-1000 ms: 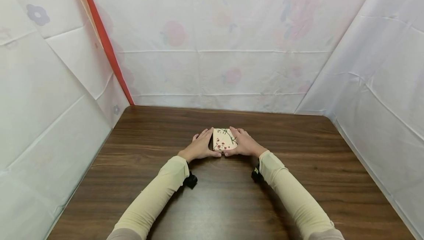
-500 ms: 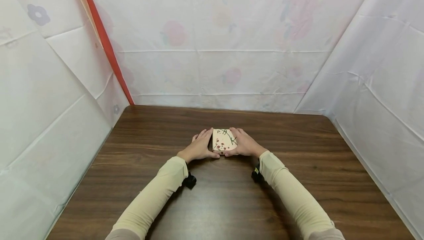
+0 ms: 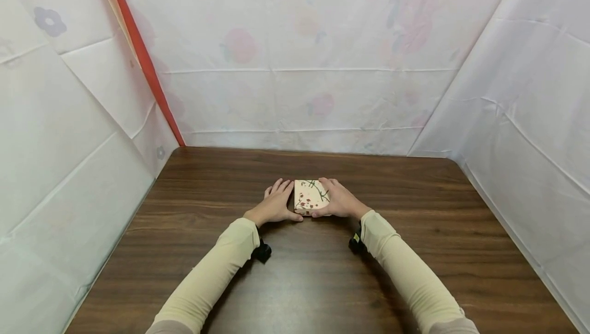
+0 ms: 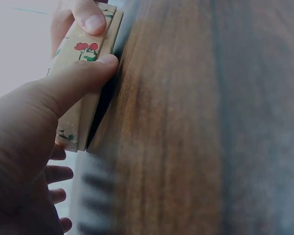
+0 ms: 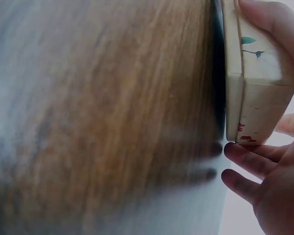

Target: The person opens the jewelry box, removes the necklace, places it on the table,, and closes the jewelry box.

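A small cream box (image 3: 308, 196) with red blossoms and dark green branches sits at the middle of the table, between both hands. A lid seam runs along its side in the left wrist view. On its right, my right hand (image 3: 342, 201) grips it, thumb at the near side and fingers reaching over the far edge. My left hand (image 3: 275, 207) is at its left with fingers spread and extended, a narrow gap between palm and box. The left thumb (image 4: 85, 76) lies across the box's near side; whether it touches cannot be told.
The dark wood-grain table (image 3: 295, 283) stretches around the hands. Pale patterned sheets (image 3: 295, 57) rise behind it and at both sides. A red strip (image 3: 143, 57) runs down the back left corner. Black wrist cameras (image 3: 262, 251) hang under both wrists.
My left hand has shifted slightly left and its fingers have come away from the box's left side. The right hand keeps its grip, and the box has barely moved.
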A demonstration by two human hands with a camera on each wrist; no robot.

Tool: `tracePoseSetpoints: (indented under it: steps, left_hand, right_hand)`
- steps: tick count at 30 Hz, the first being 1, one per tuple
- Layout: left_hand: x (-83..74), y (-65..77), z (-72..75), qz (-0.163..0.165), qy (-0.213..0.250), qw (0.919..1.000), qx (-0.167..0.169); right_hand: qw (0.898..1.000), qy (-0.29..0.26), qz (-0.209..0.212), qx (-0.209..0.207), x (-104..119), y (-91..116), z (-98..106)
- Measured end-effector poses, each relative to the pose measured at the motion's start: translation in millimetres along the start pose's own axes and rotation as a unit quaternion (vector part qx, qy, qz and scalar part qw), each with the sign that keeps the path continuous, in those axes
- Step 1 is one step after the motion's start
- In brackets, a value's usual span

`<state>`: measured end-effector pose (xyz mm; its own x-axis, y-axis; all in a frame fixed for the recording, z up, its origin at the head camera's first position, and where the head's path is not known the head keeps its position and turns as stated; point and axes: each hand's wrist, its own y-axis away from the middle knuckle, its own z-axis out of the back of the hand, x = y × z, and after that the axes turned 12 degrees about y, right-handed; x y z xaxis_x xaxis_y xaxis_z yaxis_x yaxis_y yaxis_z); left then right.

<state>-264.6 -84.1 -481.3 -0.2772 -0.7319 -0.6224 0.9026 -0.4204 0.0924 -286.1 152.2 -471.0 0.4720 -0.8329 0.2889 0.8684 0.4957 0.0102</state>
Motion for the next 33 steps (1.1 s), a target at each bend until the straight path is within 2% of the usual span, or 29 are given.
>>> tracePoseSetpoints:
  steps: [13, 33]
  left_hand:
    - [1.2, 0.7, -2.0, 0.005, -0.005, 0.9999, 0.01]
    - [-2.9, 2.1, 5.7, -0.017, 0.04, 0.9991, 0.004]
  right_hand:
    - [1.0, -0.022, -0.02, 0.003, 0, 7, 0]
    - [0.999, -0.043, -0.012, -0.018, 8, 14, 15]
